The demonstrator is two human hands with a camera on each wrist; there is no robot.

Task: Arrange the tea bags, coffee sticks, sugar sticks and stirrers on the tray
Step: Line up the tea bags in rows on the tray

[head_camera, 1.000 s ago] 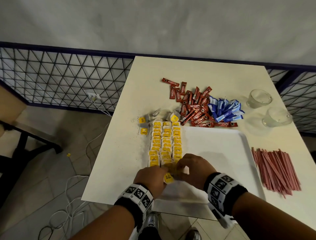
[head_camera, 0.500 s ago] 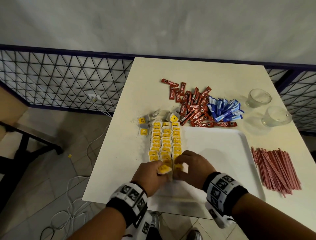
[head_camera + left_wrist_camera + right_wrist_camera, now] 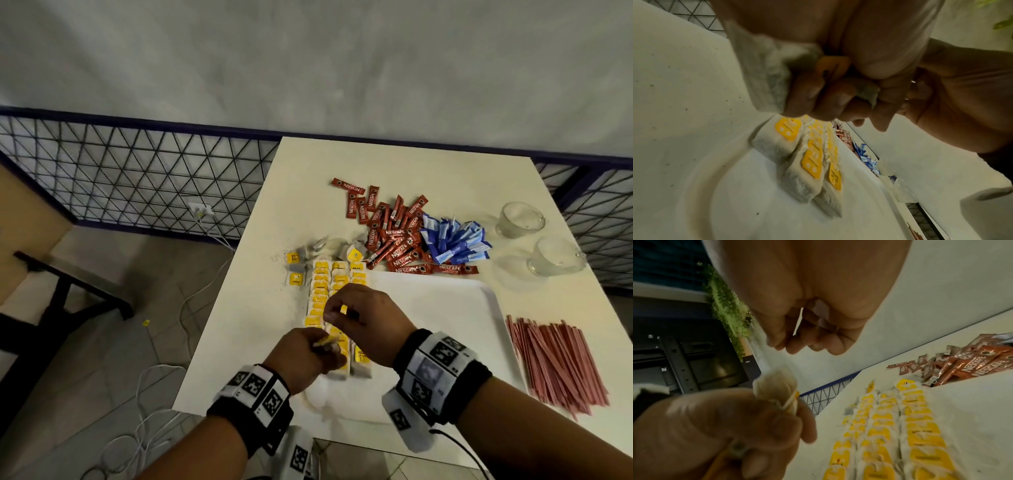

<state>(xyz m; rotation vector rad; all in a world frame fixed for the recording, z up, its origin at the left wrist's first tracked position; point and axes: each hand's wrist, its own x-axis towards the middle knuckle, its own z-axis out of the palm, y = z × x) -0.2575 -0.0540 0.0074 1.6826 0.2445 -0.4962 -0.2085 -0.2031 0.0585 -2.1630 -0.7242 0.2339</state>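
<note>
Yellow-tagged tea bags (image 3: 320,294) lie in three rows along the left side of the white tray (image 3: 445,308). My left hand (image 3: 329,349) hovers over the rows' near end and grips one tea bag (image 3: 766,78) with its yellow tag between the fingers. My right hand (image 3: 337,310) is raised above the rows with its fingertips curled together. A thin pale sliver shows between its thumb and fingers (image 3: 789,345), and whether it holds anything is unclear. Red coffee sticks (image 3: 394,240) and blue sugar sticks (image 3: 452,240) are heaped beyond the tray. Pink stirrers (image 3: 555,359) lie to its right.
A few loose tea bags (image 3: 296,270) sit on the table left of the tray's far corner. Two glass cups (image 3: 520,219) stand at the far right. The table's left edge drops to the floor with cables; a mesh railing runs behind.
Both hands were together at the near end of the rows. My right hand has since lifted up and away over the rows, while the left keeps hold of the tea bag.
</note>
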